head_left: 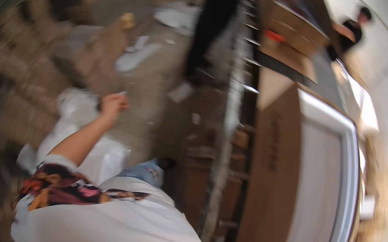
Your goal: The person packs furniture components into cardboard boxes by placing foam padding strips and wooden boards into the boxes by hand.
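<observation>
My left hand [112, 105] is out in front of me on the left, with its fingers curled closed. A small pale bit shows at the fingertips, too blurred to name. Beneath that forearm lies a heap of white plastic wrapping [107, 157]. My right hand is outside the picture. To my right, a long open carton [268, 186] lies on a roller conveyor [227, 127]. Inside it is a pale panel [313, 194] with a white foam-like edge [328, 111].
Ahead, a person in black [215, 26] reaches over another open carton [296, 27] on the conveyor. A second person [353, 32] stands beyond it. Stacked cartons [23, 60] line the left. Plastic scraps [135, 59] lie on the floor [149, 97].
</observation>
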Available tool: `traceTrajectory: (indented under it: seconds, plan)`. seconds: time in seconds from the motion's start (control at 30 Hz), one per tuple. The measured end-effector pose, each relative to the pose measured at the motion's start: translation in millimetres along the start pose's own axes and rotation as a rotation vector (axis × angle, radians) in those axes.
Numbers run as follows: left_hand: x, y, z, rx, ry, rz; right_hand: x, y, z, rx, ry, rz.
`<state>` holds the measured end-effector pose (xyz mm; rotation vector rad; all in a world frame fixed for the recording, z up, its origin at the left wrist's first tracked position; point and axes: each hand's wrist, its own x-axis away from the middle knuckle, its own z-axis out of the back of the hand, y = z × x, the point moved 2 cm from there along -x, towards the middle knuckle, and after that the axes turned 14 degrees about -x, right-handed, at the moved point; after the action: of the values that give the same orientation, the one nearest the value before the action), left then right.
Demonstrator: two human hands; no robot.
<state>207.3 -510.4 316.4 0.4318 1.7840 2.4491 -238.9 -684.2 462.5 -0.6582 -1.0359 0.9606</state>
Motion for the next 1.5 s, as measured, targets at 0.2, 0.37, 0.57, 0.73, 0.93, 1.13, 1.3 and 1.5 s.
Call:
traceTrajectory:
  seconds: [0.2, 0.37, 0.57, 0.73, 0.93, 1.13, 1.3, 1.5]
  plan:
    - [12.2, -22.9, 10.8, 0.017, -0.059, 0.156, 79.6, -44.2, 13.2, -0.06, 0.14, 0.218]
    - [-74.8, -45.5, 11.2, 0.103, -0.351, 0.046, 14.3, -72.9, 93.3, -0.191, 0.382, 0.467]
    - [-133.0, -9.2, 37.6, 0.1, -0.483, 0.029, 4.1, -70.0, -131.7, -0.328, 0.052, 0.454]
    - [-163.4, -32.6, 106.7, 0.31, -0.189, 0.35, 10.2, -17.0, -339.7, 0.717, -1.022, 0.641]
    - [-192.4, -65.6, 102.1, 0.469, -0.051, 0.573, -85.3, 23.9, -453.4, 0.927, -1.075, 0.597]
    - [-271.7, -27.5, 118.2, 0.452, 0.091, 0.509, -175.4, 2.2, -621.5, 1.137, -1.374, 0.9]
    - [-377.5, 15.3, 120.9, 0.44, 0.27, 0.406, -183.1, -59.8, -810.4, 1.13, -1.41, 0.922]
    - [-483.9, 49.6, 132.7, 0.497, 0.452, 0.406, -127.4, -177.1, -1039.4, 0.922, -1.466, 0.995]
